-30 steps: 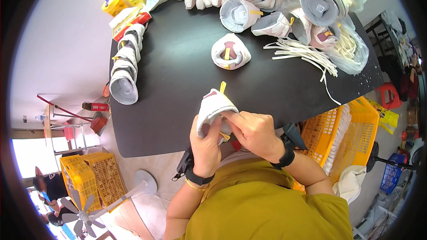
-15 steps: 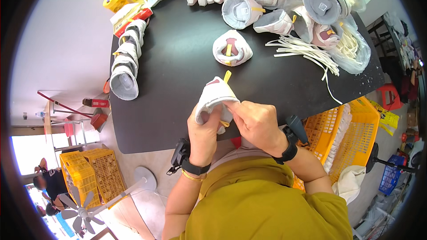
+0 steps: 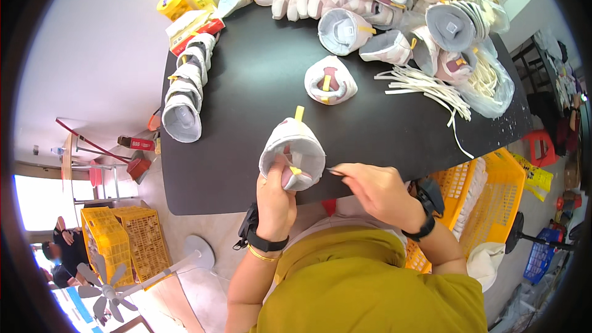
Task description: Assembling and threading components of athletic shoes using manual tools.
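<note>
My left hand (image 3: 276, 205) is closed on a white and grey shoe upper (image 3: 296, 139) above the table's near edge. Its grey-lined opening is turned toward me, a yellow pull tab sticks up on the far side, and my thumb is inside. Just to the right, my right hand (image 3: 381, 190) pinches a small thin dark tool (image 3: 335, 172), its tip close beside the upper's rim; most of it is hidden in the fingers, so its kind cannot be told. A second shoe upper (image 3: 333, 80) with a maroon tongue rests on the table farther off.
On the black table (image 3: 246, 86), nested uppers (image 3: 182, 120) line the left edge and more uppers (image 3: 345, 31) pile up at the back. Loose white laces (image 3: 425, 83) lie at right beside a plastic bag (image 3: 496, 86). Yellow crates (image 3: 487, 179) stand by the table's right.
My right hand has drawn away from the upper to the right, and a thin tool now shows in its fingers. My left hand has turned the upper's opening toward me.
</note>
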`<state>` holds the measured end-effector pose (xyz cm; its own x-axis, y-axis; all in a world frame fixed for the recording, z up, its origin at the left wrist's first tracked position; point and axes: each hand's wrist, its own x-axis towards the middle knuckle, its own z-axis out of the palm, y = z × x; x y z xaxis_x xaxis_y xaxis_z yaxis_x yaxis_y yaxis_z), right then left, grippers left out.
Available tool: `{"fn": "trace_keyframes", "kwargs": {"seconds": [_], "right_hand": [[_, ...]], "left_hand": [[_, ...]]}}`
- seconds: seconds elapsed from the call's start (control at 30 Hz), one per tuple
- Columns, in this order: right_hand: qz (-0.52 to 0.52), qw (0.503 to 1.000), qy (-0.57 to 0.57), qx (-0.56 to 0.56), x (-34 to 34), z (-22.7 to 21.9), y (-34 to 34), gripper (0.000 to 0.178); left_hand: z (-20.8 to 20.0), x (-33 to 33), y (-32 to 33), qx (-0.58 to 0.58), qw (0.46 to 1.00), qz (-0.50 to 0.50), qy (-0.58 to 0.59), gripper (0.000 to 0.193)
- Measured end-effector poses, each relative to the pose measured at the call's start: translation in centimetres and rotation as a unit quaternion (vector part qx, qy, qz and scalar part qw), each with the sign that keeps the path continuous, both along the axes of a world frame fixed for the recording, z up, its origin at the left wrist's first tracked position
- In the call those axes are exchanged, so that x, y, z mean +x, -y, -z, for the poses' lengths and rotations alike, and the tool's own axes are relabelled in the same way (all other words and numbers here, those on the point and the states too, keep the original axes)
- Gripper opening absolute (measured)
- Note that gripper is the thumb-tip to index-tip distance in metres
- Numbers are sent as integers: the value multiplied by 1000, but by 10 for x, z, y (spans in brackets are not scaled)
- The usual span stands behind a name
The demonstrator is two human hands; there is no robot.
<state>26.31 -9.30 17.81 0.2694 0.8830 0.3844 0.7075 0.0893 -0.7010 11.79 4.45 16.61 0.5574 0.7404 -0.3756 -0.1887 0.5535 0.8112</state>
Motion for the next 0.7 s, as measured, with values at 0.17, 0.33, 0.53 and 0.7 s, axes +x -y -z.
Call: {"fn": "trace_keyframes", "kwargs": {"seconds": [0.17, 0.33, 0.53, 0.7], "right_hand": [[-58, 989, 101, 92, -14, -9, 17, 28], [-5, 974, 221, 50, -4, -5, -7, 26], [-134, 965, -190, -120, 34, -27, -2, 15], [-133, 839, -484, -210, 33, -27, -15, 25]], "left_hand": [[-16, 2, 0, -97, 993, 62, 27, 39], [-22, -12, 19, -57, 981, 180, -38, 40], [-18, -52, 5, 288, 940, 151, -101, 45], [-32, -44, 1, 162, 962, 219, -28, 26]]}}
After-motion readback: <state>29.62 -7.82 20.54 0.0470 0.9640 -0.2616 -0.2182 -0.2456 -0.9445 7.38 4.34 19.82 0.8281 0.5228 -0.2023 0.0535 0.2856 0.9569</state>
